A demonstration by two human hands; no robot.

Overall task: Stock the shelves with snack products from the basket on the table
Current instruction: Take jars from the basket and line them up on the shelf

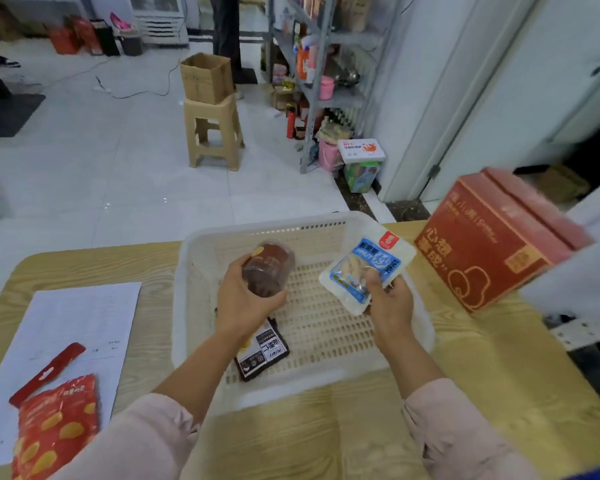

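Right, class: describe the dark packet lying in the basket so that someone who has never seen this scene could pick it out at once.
Find the white basket on the wooden table. On its floor, at the near left, lies a flat dark packet, partly hidden under the left hand. It is the only snack lying in the basket: the brown pack is in the left hand and the blue-and-white pack in the right hand.

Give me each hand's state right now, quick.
Left hand: closed around a dark brown round clear-wrapped snack pack.
Right hand: closed on a white and blue flat plastic snack packet.
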